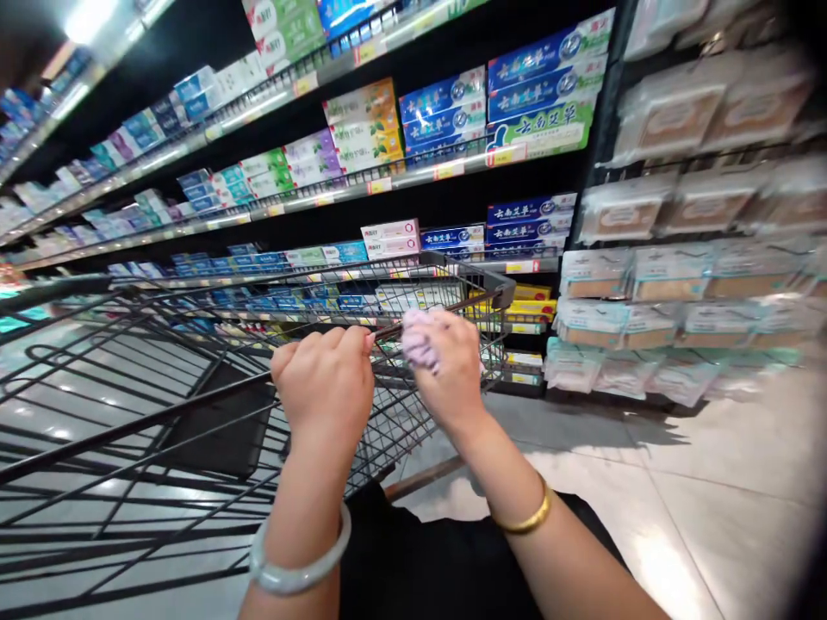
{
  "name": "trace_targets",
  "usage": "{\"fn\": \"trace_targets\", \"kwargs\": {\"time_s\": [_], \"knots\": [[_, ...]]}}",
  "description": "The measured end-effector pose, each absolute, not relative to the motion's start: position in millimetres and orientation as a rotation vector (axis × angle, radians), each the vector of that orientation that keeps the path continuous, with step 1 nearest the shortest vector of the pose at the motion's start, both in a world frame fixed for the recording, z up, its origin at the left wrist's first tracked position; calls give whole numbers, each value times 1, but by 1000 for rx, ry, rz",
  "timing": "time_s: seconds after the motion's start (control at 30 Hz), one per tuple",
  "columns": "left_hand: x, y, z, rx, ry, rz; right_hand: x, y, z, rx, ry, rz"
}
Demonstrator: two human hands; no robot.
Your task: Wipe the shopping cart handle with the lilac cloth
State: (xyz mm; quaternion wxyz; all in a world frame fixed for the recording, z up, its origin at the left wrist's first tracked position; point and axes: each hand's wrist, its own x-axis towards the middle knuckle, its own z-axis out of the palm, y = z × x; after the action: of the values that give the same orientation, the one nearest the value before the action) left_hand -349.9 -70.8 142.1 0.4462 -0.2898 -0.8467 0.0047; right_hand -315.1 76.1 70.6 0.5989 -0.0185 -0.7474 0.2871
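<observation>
A black wire shopping cart (226,392) stands before me, slanting from the left edge to the middle of the view. My left hand (326,379), with a pale bangle at the wrist, is closed round the cart's upper rail. Close to its right, my right hand (456,362) is closed on a crumpled lilac cloth (419,340). That hand lies at the cart's rail too; whether its fingers also wrap the rail is hidden. It wears a gold bangle. Inside the cart is a dark flat panel (223,418).
Shelves beyond the cart carry rows of toothpaste boxes, including blue boxes (443,116) and orange-and-white boxes (365,129). On the right, clear packages (672,271) hang in rows. Pale floor tiles (711,482) stretch across the lower right.
</observation>
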Motion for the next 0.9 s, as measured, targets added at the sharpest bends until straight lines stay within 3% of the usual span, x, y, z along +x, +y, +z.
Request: {"fn": "trace_targets", "kwargs": {"time_s": [0.1, 0.3, 0.53, 0.77, 0.9], "knots": [[-353, -67, 141, -714, -2091, -3, -323, 92, 76, -308, -1616, 734], [-364, -54, 137, -692, -2095, -134, -332, 87, 94, 44, -1816, 640], [-358, -70, 132, -584, -2041, -381, -343, 112, 82, -205, -1634, 715], [-367, -78, 127, -505, -2044, -348, -345, 59, 86, 248, -1772, 697], [-373, -75, 123, -526, -2008, -349, -360, 73, 71, -93, -1594, 801]]}}
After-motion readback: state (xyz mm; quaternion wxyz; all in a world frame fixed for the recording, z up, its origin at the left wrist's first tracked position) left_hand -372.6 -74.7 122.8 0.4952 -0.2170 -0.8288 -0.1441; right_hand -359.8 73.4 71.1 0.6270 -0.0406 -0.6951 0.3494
